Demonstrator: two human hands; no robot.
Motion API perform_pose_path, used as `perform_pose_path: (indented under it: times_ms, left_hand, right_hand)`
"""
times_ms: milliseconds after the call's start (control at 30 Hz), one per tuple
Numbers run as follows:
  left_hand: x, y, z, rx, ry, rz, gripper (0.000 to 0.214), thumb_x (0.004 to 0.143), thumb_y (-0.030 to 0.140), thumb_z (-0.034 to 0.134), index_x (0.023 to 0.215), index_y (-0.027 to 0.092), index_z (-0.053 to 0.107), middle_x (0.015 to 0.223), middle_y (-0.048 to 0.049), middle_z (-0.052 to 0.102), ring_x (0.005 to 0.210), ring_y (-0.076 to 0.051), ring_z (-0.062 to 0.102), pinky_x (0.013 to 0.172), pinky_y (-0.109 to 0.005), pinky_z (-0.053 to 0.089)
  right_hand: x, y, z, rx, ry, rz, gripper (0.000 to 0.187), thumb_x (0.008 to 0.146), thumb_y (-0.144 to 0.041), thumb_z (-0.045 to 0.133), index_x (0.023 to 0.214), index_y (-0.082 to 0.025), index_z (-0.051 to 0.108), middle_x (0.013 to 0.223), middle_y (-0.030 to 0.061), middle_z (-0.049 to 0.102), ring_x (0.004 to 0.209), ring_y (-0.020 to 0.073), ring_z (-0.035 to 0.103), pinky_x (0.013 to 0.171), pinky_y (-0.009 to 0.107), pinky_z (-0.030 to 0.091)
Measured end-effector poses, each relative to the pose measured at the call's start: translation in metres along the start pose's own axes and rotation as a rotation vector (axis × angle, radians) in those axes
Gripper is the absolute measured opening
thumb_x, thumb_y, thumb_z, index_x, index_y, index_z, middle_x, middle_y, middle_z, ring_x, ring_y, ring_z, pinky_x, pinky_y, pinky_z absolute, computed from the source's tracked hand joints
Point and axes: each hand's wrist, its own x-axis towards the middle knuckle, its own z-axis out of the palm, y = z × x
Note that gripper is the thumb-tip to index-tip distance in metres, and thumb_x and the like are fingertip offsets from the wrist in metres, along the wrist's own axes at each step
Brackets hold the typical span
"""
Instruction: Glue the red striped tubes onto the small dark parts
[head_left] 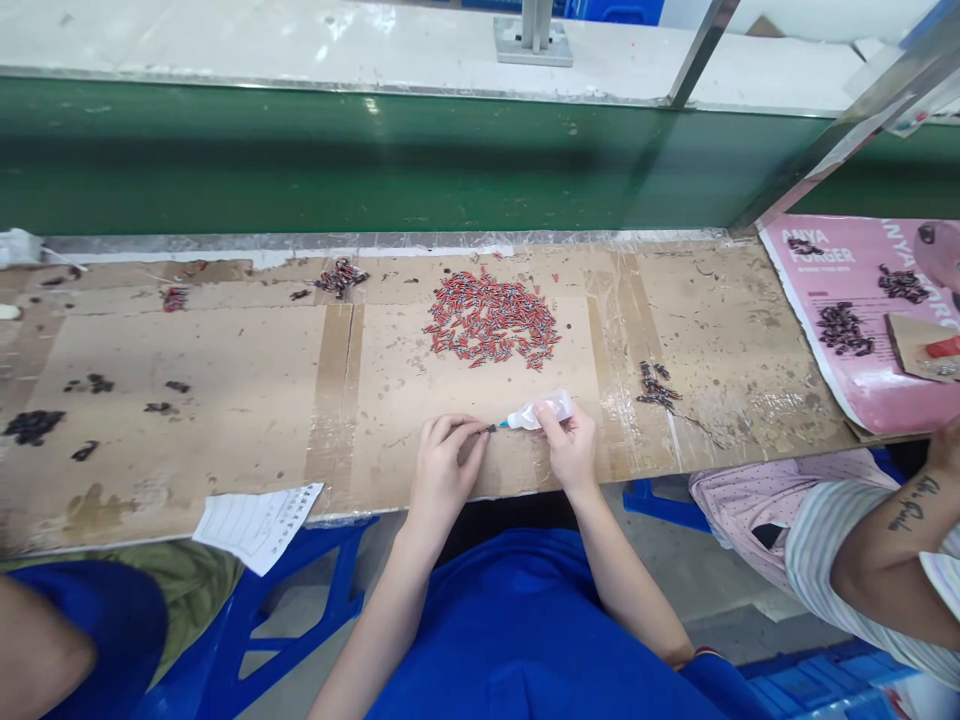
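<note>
Near the table's front edge, my left hand (pixel 446 460) pinches a small dark part (pixel 489 429) between thumb and fingertips. My right hand (pixel 571 445) is closed around a translucent glue bottle (pixel 544 410), tilted so that its blue-green needle tip (pixel 504 425) points left at the dark part. Whether the tip touches the part is too small to tell. Beyond both hands lies a wide pile of small red and dark parts (pixel 491 318). To the right of my right hand sits a small group of dark parts (pixel 657 385).
A dark-and-red cluster (pixel 342 278) lies at the back left of the cardboard-covered table (pixel 420 390). More dark pieces (pixel 34 427) are at far left, near a paper sheet (pixel 259 520) overhanging the edge. A pink sheet (pixel 862 385) with part piles lies right. People sit on both sides.
</note>
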Motion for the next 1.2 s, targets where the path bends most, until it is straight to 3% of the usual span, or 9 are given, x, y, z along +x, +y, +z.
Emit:
perform_pose_path:
  times_ms: [233,500,633,767,900,1000,1200]
  left_hand:
    - [-0.001,-0.001,0.002,0.017,0.011,0.023,0.013,0.089,0.026,0.058,0.088,0.021,0.070,0.088,-0.0054,0.067,0.088,-0.022,0.058,0.081,-0.037,0.050]
    - [-0.002,0.002,0.003,0.058,0.047,0.053,0.015,0.091,0.025,0.055,0.089,0.020,0.070,0.088,-0.0063,0.066,0.088,-0.022,0.057,0.080,-0.036,0.050]
    - [-0.002,0.002,0.003,0.068,0.023,0.039,0.015,0.090,0.025,0.055,0.089,0.020,0.070,0.089,-0.0065,0.067,0.089,-0.022,0.058,0.081,-0.036,0.050]
    - [0.002,0.002,-0.003,0.050,-0.047,0.013,0.015,0.089,0.027,0.056,0.088,0.021,0.070,0.090,-0.0061,0.069,0.089,-0.022,0.060,0.082,-0.037,0.050]
    - [0.020,-0.004,-0.013,-0.035,-0.132,-0.042,0.018,0.087,0.034,0.058,0.093,0.020,0.068,0.093,-0.0063,0.072,0.091,-0.023,0.064,0.085,-0.038,0.050]
    - [0.042,-0.011,-0.017,-0.003,-0.093,-0.089,0.021,0.089,0.034,0.053,0.094,0.019,0.067,0.098,-0.0082,0.071,0.096,-0.025,0.063,0.088,-0.041,0.049]
    - [0.082,-0.020,-0.001,0.172,-0.074,-0.107,0.015,0.087,0.026,0.053,0.087,0.019,0.066,0.094,-0.0091,0.069,0.096,-0.028,0.059,0.090,-0.045,0.045]
  right_hand:
    - [0.001,0.002,0.001,0.017,-0.039,0.011,0.026,0.074,-0.042,0.066,0.066,-0.019,0.059,0.060,-0.0013,0.060,0.057,0.0145,0.056,0.059,0.027,0.049]
    - [0.001,0.006,0.001,0.013,0.018,-0.037,0.027,0.074,-0.042,0.065,0.062,-0.018,0.058,0.058,-0.0015,0.060,0.056,0.0140,0.055,0.056,0.026,0.048]
    - [0.001,0.009,-0.003,0.045,0.205,-0.073,0.027,0.074,-0.044,0.065,0.065,-0.019,0.060,0.058,-0.0002,0.062,0.054,0.0149,0.057,0.054,0.028,0.049]
    - [0.004,0.011,-0.013,0.107,0.370,-0.144,0.028,0.072,-0.043,0.069,0.082,-0.017,0.064,0.074,0.0041,0.069,0.064,0.0178,0.064,0.061,0.031,0.053]
    - [0.010,0.013,-0.022,0.057,0.333,-0.225,0.039,0.062,-0.036,0.079,0.089,-0.020,0.057,0.084,0.0039,0.068,0.076,0.0202,0.067,0.072,0.035,0.054]
    - [0.014,0.018,-0.024,-0.048,0.292,-0.270,0.045,0.058,-0.033,0.082,0.091,-0.022,0.052,0.085,0.0024,0.065,0.082,0.0207,0.067,0.080,0.038,0.052]
    - [0.016,0.025,-0.022,-0.131,0.185,-0.295,0.051,0.066,-0.031,0.078,0.105,-0.024,0.045,0.096,0.0052,0.068,0.091,0.0208,0.066,0.086,0.039,0.052]
